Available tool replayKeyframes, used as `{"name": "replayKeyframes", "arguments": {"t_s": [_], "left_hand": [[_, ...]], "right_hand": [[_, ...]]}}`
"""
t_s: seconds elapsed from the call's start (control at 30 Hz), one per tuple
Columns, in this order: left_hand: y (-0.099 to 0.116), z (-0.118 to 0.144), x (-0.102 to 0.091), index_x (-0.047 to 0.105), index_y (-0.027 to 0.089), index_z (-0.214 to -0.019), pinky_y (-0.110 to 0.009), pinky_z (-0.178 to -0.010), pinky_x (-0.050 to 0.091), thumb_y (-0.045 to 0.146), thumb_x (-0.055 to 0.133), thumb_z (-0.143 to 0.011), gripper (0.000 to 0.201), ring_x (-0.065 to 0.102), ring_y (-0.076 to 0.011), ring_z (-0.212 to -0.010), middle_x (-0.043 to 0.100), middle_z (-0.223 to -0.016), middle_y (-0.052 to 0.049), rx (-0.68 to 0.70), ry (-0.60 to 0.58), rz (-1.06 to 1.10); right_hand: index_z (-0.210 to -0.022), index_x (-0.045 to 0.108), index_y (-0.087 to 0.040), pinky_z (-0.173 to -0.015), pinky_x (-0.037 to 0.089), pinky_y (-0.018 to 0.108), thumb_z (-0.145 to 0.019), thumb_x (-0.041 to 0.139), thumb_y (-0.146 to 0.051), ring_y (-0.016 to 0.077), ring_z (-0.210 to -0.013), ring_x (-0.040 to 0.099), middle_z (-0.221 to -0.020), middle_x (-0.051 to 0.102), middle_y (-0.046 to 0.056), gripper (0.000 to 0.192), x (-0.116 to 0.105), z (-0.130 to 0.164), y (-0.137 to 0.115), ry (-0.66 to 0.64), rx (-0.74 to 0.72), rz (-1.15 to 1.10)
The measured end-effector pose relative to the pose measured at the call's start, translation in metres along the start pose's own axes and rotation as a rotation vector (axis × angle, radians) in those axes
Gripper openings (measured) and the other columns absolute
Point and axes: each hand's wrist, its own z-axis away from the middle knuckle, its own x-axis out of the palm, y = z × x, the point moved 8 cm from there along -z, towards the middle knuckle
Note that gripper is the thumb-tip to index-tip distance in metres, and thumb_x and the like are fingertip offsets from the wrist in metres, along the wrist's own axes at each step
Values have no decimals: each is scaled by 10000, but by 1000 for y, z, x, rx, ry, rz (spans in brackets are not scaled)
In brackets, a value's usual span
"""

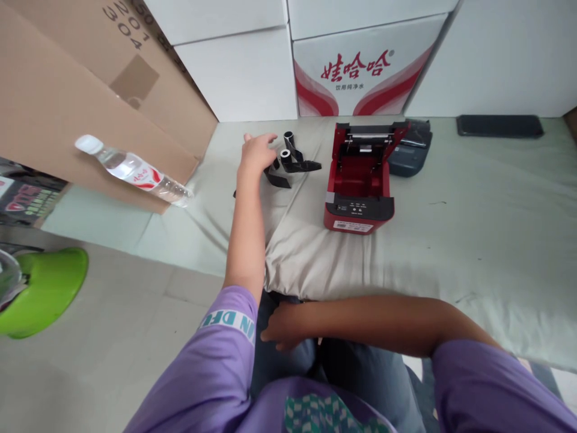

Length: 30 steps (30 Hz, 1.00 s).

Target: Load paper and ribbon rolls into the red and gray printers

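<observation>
Left hand [258,153] stretched beside black ribbon spools [285,156], right hand [285,328] placed near lap [365,364]; neither grip can be told. Loose ribbon [310,166] could be creased by brushing.

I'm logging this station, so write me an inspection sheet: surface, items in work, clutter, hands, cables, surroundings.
Surface: pale green-grey cloth cover, creased at the front edge.
Items in work: small black rolls with loose black strips; boxy red and black device, lid raised.
Clutter: clear plastic bottle, dark plastic case, flat black rectangular slab.
Hands: left hand beside the rolls, grip unclear; right hand in front of the cover.
Cables: nothing seen.
Surroundings: white cardboard boxes, brown cardboard box.
</observation>
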Motion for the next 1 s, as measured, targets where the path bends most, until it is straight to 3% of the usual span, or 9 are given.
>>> {"name": "replayKeyframes", "arguments": {"t_s": [0.13, 0.27, 0.4, 0.63, 0.77, 0.87, 1.0], "left_hand": [[17, 2, 2, 827, 241, -1263, -565, -1258, 414, 349, 657, -972, 354, 514, -393, -1391, 806, -1342, -120, 38, 25, 24], [27, 3, 10, 829, 251, -1191, -523, -1221, 425, 406, 737, -943, 307, 556, -371, -1372, 822, -1253, -117, 47, -37, -24], [29, 4, 8, 835, 261, -1167, -560, -1227, 394, 452, 765, -933, 310, 631, -363, -1315, 828, -1249, -114, 59, -42, -50], [26, 3, 9, 818, 262, -1107, -585, -1247, 389, 297, 809, -831, 278, 669, -372, -1311, 827, -1229, -102, 54, -78, -109], [36, 10, -13, 757, 242, -1153, -488, -1115, 536, 284, 780, -797, 359, 698, -331, -1237, 809, -1251, -89, 103, -63, 180], [53, 27, -42, 668, 278, -1160, -504, -1030, 581, 337, 770, -792, 386, 682, -295, -1144, 768, -1356, -35, 184, -34, 430], [91, 60, -74, 529, 309, -1085, -444, -798, 573, 397, 760, -791, 384, 672, -224, -974, 704, -1390, 30, 492, -53, 806]], "right_hand": [[-1335, 694, -252, -684, 603, 391, -1039, 677, -375, 334, -1089, 846, -1195, 847, 120, 321, 3, -3, 1, 23, -3, -1], [-1327, 707, -260, -672, 606, 377, -1034, 680, -375, 330, -1073, 849, -1171, 852, 115, 316, 4, -4, 1, 35, 1, -10], [-1379, 693, -248, -701, 631, 416, -1037, 659, -344, 344, -1109, 845, -1219, 844, 130, 356, 3, -3, 1, 14, 7, -14], [-1336, 695, -250, -710, 627, 410, -1039, 669, -363, 336, -1100, 846, -1209, 847, 123, 319, 1, -1, 0, 28, 1, -17], [-1350, 697, -244, -699, 638, 412, -1032, 679, -359, 334, -1078, 849, -1186, 850, 125, 338, 0, -1, 0, 33, 1, -15], [-1329, 704, -261, -671, 639, 402, -1017, 684, -359, 332, -1038, 852, -1148, 852, 113, 328, 0, -2, 1, 38, 4, -17], [-1303, 711, -262, -688, 652, 427, -1025, 670, -372, 341, -1043, 850, -1170, 849, 117, 302, 0, -4, 1, 22, 2, -29]]}}
